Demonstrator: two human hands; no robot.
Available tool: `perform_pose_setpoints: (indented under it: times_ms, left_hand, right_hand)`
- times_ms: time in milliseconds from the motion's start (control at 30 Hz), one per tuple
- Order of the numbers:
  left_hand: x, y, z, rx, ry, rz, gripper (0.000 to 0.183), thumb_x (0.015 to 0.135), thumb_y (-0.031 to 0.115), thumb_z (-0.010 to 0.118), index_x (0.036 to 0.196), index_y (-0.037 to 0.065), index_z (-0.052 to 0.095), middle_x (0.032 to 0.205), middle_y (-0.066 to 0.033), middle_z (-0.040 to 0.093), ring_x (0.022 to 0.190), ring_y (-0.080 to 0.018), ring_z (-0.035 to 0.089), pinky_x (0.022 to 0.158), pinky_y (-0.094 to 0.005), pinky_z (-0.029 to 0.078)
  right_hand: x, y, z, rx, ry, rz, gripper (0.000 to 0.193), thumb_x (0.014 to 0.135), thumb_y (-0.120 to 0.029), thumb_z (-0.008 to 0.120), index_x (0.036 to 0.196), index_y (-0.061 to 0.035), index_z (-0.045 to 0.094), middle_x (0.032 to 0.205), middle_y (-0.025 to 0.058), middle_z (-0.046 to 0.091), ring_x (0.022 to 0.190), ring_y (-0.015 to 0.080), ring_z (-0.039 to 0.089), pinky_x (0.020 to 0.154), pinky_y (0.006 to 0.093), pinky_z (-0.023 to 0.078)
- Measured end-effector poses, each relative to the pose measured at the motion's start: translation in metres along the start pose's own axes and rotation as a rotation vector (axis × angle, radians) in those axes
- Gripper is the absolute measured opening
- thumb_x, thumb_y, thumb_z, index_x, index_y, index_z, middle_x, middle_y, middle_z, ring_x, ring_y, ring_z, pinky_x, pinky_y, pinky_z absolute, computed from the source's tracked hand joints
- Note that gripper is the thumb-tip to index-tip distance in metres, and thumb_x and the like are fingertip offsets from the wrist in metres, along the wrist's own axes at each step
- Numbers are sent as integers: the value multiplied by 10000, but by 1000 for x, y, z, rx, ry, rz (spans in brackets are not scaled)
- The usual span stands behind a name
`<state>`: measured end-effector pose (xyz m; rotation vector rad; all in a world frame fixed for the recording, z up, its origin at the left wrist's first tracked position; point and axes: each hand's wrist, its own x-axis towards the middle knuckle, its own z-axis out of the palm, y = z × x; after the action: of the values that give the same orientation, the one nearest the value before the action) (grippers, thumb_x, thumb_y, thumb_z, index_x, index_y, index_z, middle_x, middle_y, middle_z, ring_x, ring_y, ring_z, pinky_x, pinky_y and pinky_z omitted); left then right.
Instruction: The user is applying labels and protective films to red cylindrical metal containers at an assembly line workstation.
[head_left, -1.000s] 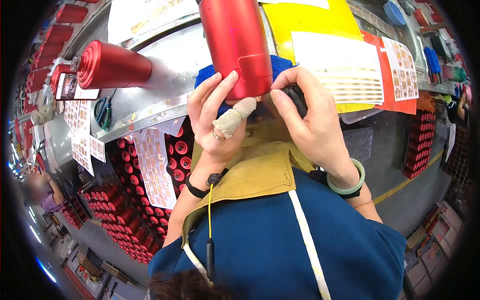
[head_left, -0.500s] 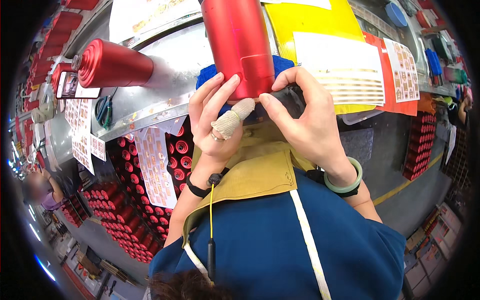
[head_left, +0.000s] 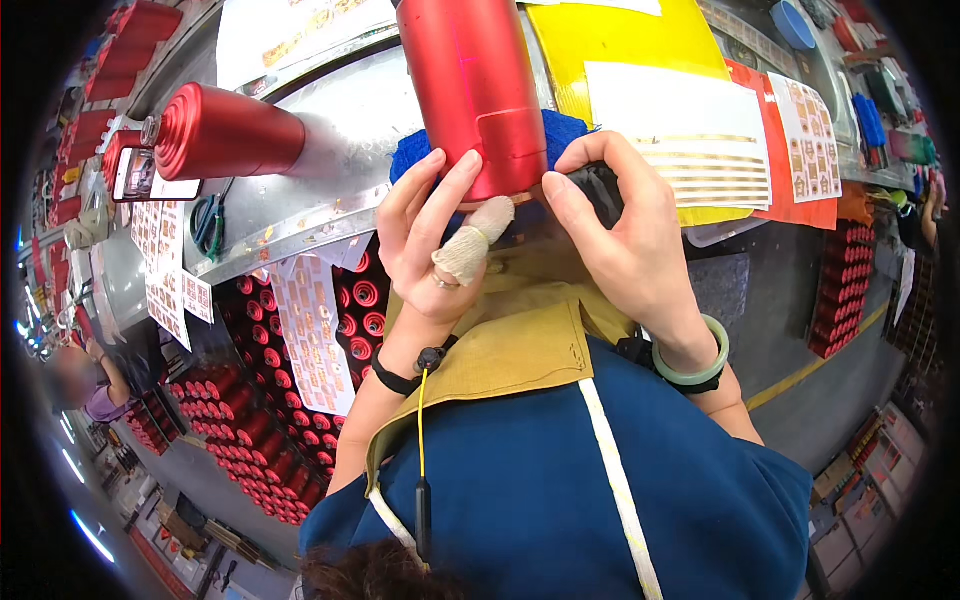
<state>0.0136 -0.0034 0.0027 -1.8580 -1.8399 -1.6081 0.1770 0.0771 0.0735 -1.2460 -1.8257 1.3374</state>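
Observation:
A shiny red metal cylinder (head_left: 480,90) lies on a crumpled blue cloth (head_left: 410,155), its near end toward me. My left hand (head_left: 425,235) rests two fingertips on its side. A knitted cover sits on the left thumb (head_left: 490,220), which presses at the near rim. Along that rim runs a thin copper-coloured edge (head_left: 522,199). Just right of the rim, my right hand (head_left: 625,225) has thumb and forefinger bent close together. Tucked inside its curled fingers is a dark, soft-looking black piece (head_left: 597,190), partly hidden.
Left on the metal bench (head_left: 345,165) lie another red cylinder (head_left: 240,130), a phone (head_left: 150,175) and scissors (head_left: 208,225). A white sheet with gold stripes (head_left: 690,145) lies over a yellow folder (head_left: 640,40) at right. Red cylinders (head_left: 240,430) stand stacked below.
My right thumb and forefinger have shifted slightly right, away from the left thumb. More of the copper-coloured rim shows. The red cylinder has tipped or shifted a little left.

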Motion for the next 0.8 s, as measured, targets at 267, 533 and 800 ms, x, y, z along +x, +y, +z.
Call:
perform_pose_setpoints:
  times_ms: [267,533,800]
  left_hand:
    - [6,3,0,265,-92,222,410,758,-21,800,1099,207,781,1301,-139,677,1214,-377,601,882,-408,641]
    - [6,28,24,523,-4,157,401,720,48,854,1043,278,797,1317,-135,623,1173,-396,572,839,-413,626]
    - [12,6,-14,145,-95,57,635,711,-5,853,1321,15,681,1429,-168,578,1271,-410,565,1077,-483,460]
  right_hand:
    - [-3,7,-6,126,60,14,93,965,-64,638,1016,11,615,811,83,641,701,141,602,683,304,501]
    - [-2,22,-17,-2,157,-231,249,926,28,609,1175,20,601,905,92,654,798,171,616,778,294,507]
    - [-3,9,-18,-179,221,-545,234,789,107,701,974,-28,750,957,83,737,892,261,679,801,356,542]
